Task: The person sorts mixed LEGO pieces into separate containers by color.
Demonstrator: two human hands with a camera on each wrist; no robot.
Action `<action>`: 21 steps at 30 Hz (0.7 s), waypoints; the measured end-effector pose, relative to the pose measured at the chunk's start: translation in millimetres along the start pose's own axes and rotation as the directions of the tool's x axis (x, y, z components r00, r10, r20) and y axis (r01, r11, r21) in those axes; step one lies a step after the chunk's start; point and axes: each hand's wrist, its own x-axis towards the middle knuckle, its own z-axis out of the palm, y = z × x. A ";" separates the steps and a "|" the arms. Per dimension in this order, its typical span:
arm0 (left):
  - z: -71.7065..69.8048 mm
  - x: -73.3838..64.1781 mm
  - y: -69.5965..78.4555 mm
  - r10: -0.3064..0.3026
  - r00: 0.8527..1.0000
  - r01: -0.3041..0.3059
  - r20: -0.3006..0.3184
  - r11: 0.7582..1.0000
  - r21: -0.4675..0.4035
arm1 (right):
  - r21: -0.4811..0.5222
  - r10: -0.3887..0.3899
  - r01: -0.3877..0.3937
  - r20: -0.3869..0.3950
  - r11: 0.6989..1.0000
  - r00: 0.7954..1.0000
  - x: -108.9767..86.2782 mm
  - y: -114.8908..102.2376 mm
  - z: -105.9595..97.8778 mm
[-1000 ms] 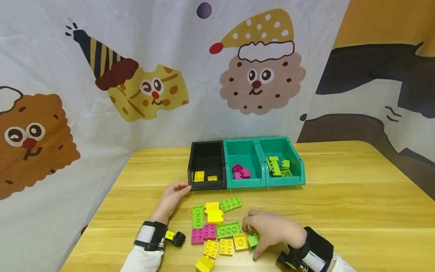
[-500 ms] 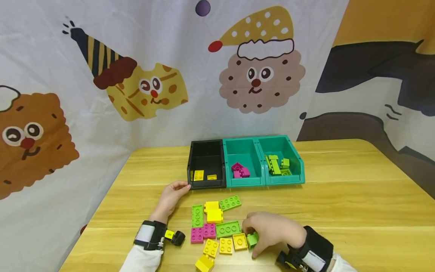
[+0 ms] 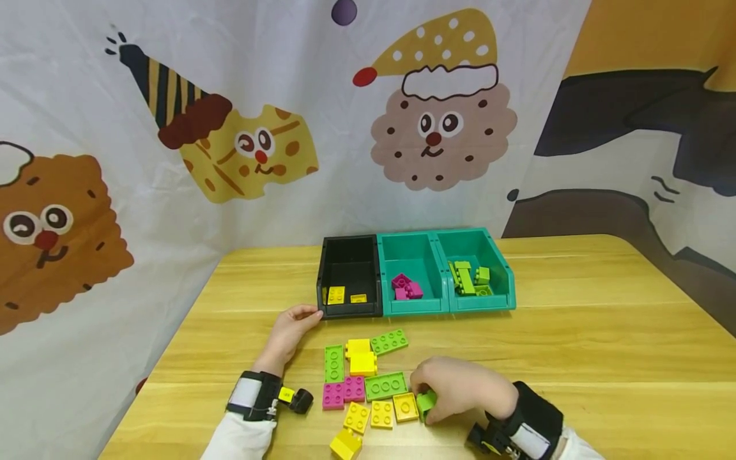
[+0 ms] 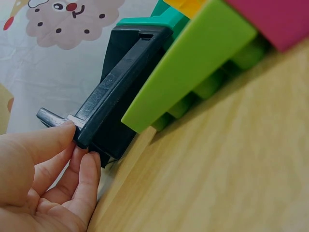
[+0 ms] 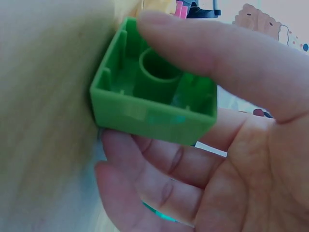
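Note:
My left hand pinches the front left corner of the black bin; in the left wrist view the thumb lies on the bin's rim with fingers beneath. At the right end of the loose blocks, my right hand holds a small green building block between thumb and fingers. The right wrist view shows this block tipped on its side on the table, its hollow underside facing the camera. Beside it lies a yellow block.
Two teal bins adjoin the black one: the middle bin holds magenta blocks, the right bin green ones. Several yellow blocks lie in the black bin. Loose yellow, magenta and green blocks lie between my hands.
My right thumb has drawn in against the small green block, and the block has shifted slightly. The left hand stays at the black bin's corner.

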 end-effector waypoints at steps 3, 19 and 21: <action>0.2 -0.3 0.3 -0.002 1.000 0.002 0.001 1.000 -0.003 | 0.008 0.011 -0.011 -0.003 1.000 1.000 -0.9 -0.2 -0.7; 0.1 -2.3 5.2 -0.009 1.000 0.009 0.006 1.000 -0.022 | 0.006 -0.089 0.092 -0.181 0.996 0.979 -5.9 7.7 -15.3; 0.2 -2.0 4.2 -0.007 1.000 0.007 0.007 1.000 -0.019 | -0.003 -0.115 0.118 -0.242 0.993 0.963 -7.0 7.7 -16.4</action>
